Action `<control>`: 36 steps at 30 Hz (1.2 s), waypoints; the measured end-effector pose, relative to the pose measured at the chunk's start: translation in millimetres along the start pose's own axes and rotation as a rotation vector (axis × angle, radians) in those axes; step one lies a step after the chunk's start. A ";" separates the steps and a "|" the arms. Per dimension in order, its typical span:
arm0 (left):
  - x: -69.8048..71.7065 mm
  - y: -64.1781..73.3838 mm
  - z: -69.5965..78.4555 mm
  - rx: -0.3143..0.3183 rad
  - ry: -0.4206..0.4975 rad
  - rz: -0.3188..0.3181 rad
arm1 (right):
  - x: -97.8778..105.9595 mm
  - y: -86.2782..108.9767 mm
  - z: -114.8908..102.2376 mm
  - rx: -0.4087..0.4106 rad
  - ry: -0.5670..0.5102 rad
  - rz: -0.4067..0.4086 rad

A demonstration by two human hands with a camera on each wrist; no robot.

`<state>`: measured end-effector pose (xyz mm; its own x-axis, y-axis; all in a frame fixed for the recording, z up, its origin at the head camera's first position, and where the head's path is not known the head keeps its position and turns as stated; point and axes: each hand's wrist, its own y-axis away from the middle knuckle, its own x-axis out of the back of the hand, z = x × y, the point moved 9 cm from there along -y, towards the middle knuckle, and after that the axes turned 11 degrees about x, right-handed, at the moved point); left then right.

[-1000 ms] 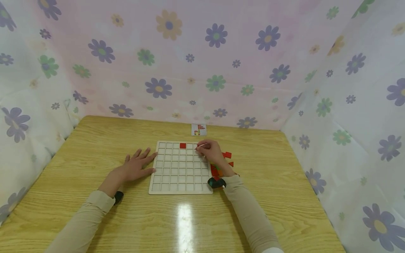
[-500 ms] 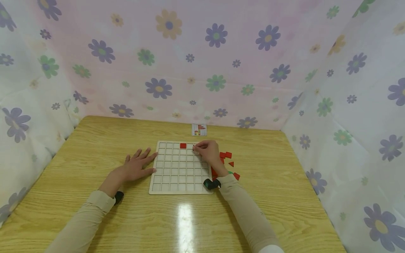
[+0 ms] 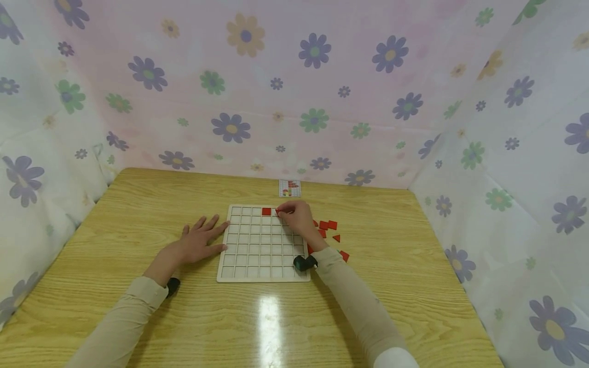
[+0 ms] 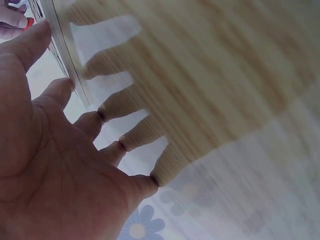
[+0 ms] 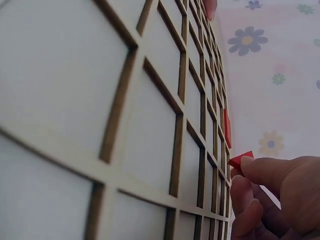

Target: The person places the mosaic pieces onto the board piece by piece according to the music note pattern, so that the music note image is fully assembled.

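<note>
A pale wooden grid board (image 3: pixel 264 279) lies on the table with a red square tile (image 3: pixel 266 211) set in a cell of its far row. My right hand (image 3: pixel 298 220) is over the board's far right part and pinches a small red triangular tile (image 5: pixel 242 159) between thumb and fingertips, close to the cell right of the red square. The left hand (image 3: pixel 201 244) rests with spread, straight fingers on the table, its fingertips at the board's left edge. In the left wrist view the left palm (image 4: pixel 60 165) shows, fingertips down on the glossy wood.
Several loose tiles, mostly red, such as a red triangle (image 3: pixel 337 238) and a red square (image 3: pixel 333 225), lie right of the board, partly hidden by the right forearm. A small printed card (image 3: pixel 290 188) with a coloured pattern lies beyond the board. Flowered cloth (image 3: pixel 276 102) surrounds the table.
My right hand has moved left along the board's far row with the red triangular tile, closer to the red square. The left hand has stayed in place.
</note>
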<state>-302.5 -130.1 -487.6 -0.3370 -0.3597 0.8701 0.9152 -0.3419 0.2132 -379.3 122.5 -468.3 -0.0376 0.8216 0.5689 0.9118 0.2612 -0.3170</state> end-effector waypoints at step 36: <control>0.3 1.0 1.5 0.001 0.016 -0.017 | -13.8 -11.8 14.9 -0.057 0.003 -0.067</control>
<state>-301.4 -129.3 -486.5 -0.3557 -0.3676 0.8593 0.9096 -0.3474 0.2279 -395.7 115.7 -483.7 -0.0984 0.8013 0.5901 0.9289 0.2867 -0.2344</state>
